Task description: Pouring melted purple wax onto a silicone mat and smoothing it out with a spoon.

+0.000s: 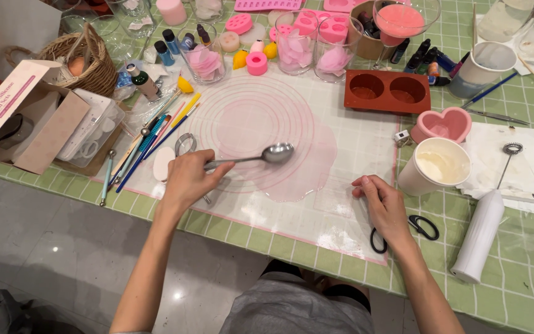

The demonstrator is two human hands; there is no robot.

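Two hands: both are seen over the desk.
Mat: a translucent silicone mat carries a thin pink poured sheet spread past its printed rings.
Risk: the soft sheet could be torn or smeared if the spoon bowl is dragged or pressed hard.
Cup: a paper cup beside the mat could be tipped by the right forearm.
Left hand: closed on a metal spoon, bowl resting on the sheet.
Right hand: loosely curled, fingertips pressing the mat, black scissors just beside it.

one head-worn view looks steeply down, close over the table.
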